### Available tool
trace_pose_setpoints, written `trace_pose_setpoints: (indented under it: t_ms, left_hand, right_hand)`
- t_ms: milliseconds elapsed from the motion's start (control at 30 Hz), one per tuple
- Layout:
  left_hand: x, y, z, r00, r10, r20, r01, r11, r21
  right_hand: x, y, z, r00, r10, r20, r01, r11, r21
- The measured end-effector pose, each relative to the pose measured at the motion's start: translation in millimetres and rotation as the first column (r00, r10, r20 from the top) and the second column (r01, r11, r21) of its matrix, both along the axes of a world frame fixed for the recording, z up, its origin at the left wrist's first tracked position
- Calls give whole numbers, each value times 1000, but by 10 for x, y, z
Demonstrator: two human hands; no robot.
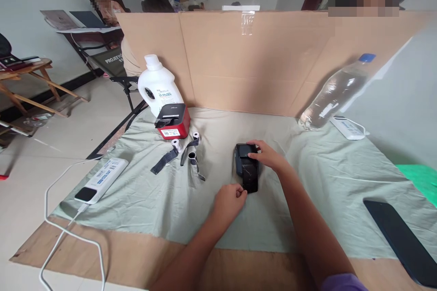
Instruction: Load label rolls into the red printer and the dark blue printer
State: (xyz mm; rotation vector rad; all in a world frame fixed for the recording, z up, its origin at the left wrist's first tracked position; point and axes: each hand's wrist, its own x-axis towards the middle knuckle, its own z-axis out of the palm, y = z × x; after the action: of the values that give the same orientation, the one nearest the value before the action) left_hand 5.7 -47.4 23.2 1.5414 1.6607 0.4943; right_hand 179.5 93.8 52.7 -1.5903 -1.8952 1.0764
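Note:
A black handheld terminal (241, 151) lies on the cloth in front of me. A dark, glossy strip (250, 178) covers its near part. My right hand (268, 154) grips the terminal's far end from the right, thumb on its face and fingers over the far edge. At the near left corner, my left hand (231, 200) is closed, fingertips pinching the strip's edge. To the left lie several small white rolls with dark tails, among them a near roll (191, 156) and a left roll (175, 144). Behind them stands a red and black box-shaped printer (174, 120) with dark material at its front.
A white detergent jug (159, 84) stands behind the printer. A cardboard panel (239, 63) borders the back. A clear bottle (336, 93) leans at right, near a white power bank (348, 128). Another power bank (102, 181) with a cable lies left; a black phone (399, 238) lies right. People sit beyond.

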Motion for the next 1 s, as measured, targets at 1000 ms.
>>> trace_pose_setpoints:
  t_ms: [1000]
  left_hand:
    - [-114,537,-107,896,146,420,-220,967,132]
  right_hand:
    - [-282,-323,-230,870,-433,-237,422,901,-98]
